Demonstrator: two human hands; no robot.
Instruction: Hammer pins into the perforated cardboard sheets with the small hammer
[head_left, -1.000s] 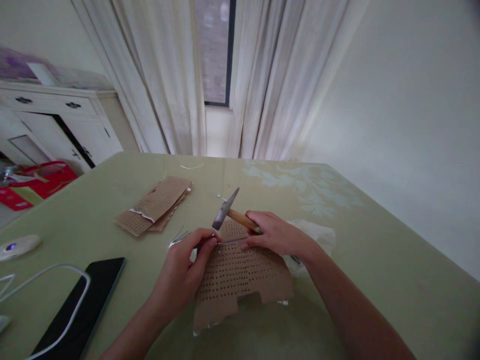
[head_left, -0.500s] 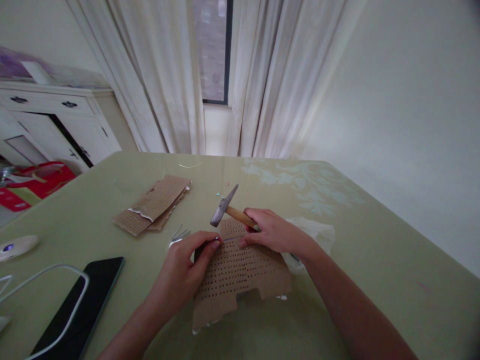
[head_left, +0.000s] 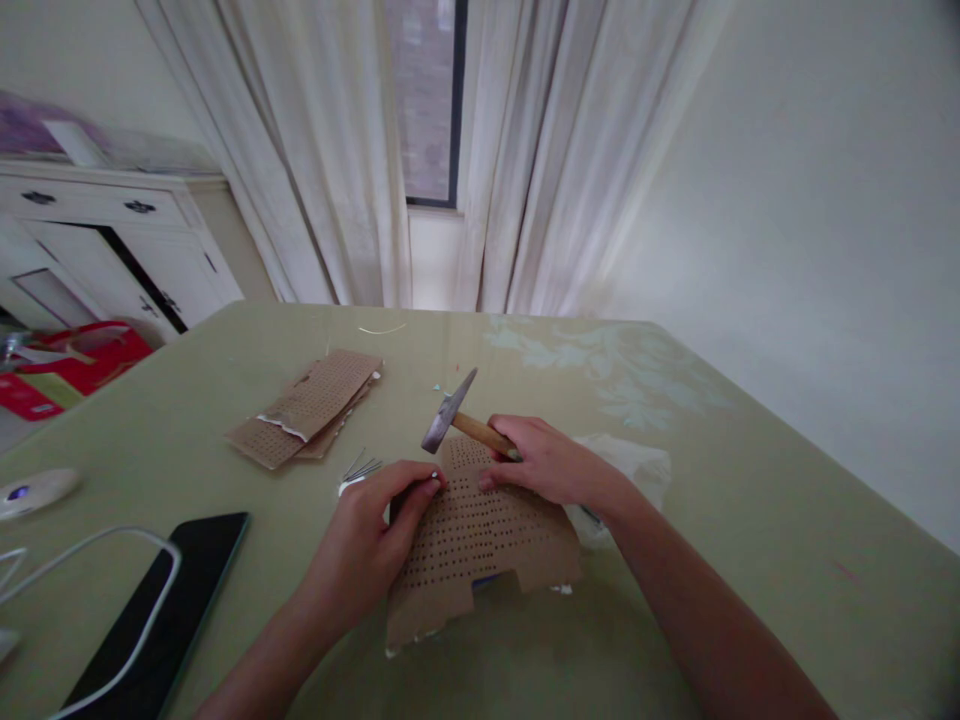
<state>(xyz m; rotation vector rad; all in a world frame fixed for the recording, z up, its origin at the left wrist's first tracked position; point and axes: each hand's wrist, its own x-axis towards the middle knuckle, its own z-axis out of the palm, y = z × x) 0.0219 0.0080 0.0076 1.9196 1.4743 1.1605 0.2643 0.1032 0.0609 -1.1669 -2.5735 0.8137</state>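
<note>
A hammer [head_left: 484, 435] with a metal head and wooden handle is in my right hand [head_left: 551, 460], whose fingers are wrapped round the handle. Its head hangs just above the far edge of a piece of perforated cardboard [head_left: 480, 535]. My right hand also rests over the cardboard's upper right part. My left hand [head_left: 382, 525] lies at the cardboard's left edge, thumb and forefinger pinched on a nail [head_left: 434, 476], of which only a small shiny tip shows. Several loose nails [head_left: 364, 468] lie just beyond my left hand. Something blue shows through the cardboard's front notch.
Further perforated cardboard pieces [head_left: 322, 400] are stacked at the far left. A crumpled white plastic bag [head_left: 634, 465] lies beside my right wrist. On the left are a black tablet [head_left: 161, 610], a white cable [head_left: 169, 560] and a white oval device [head_left: 37, 493].
The cardboard has shifted slightly under my hands, its near edge a little higher. A blue patch now shows at its front notch. My hands and the hammer have hardly moved.
</note>
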